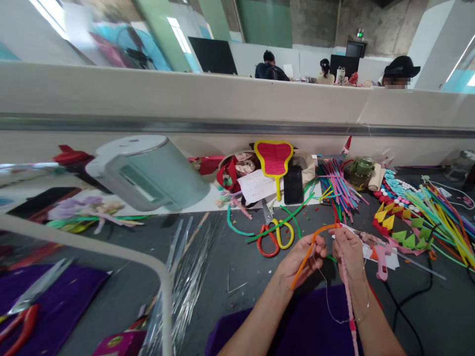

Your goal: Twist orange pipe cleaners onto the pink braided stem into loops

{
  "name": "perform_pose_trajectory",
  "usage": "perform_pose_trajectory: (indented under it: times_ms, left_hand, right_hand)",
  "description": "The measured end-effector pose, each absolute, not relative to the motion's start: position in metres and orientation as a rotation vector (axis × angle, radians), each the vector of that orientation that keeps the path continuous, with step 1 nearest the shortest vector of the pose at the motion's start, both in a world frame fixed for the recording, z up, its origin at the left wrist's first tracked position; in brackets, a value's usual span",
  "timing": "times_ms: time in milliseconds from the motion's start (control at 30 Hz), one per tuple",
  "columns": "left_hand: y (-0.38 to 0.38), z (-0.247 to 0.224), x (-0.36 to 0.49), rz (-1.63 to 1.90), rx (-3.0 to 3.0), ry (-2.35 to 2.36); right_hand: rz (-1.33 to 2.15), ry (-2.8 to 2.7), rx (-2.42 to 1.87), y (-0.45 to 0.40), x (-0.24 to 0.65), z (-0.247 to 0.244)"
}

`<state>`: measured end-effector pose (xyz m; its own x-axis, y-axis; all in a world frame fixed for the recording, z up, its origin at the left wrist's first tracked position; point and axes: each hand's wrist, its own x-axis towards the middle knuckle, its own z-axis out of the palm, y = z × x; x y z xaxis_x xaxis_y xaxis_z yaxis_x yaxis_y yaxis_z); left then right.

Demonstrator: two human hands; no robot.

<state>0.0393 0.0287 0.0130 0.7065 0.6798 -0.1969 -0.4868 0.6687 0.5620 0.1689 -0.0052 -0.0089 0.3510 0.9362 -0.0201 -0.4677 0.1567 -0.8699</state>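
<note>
My left hand [306, 259] is closed around an orange pipe cleaner [305, 258], whose bent upper part arches across to my right hand. With fingers pinched together, my right hand [348, 249] holds the junction where the orange strip meets a pink braided strand [348, 296]. That strand hangs down along the right wrist. A thin clear thread [328, 299] loops below both hands. Just left of the hands lie scissors [274, 235] with one red and one yellow handle. Right of the right hand is a pink glue gun [382, 259].
A pale green kettle [156, 173] stands at the left. Behind the hands are a red and yellow fan shape [273, 160], a phone [293, 184] and bundled pipe cleaners [339, 185]. Silver strips [193, 277] cover the left middle. A low white partition [222, 99] borders the back.
</note>
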Motion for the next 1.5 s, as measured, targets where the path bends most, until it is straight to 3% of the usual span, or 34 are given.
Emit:
perform_pose_trajectory:
  times_ms: [1033,1500]
  left_hand:
    - [0.016,0.000,0.051,0.783,0.353,0.320]
    - [0.008,0.016,0.052,0.775,0.230,0.249]
  right_hand:
    - [1.093,-0.533,-0.946,-0.005,0.164,-0.007]
    - [1.047,-0.594,-0.992,-0.006,0.164,-0.007]
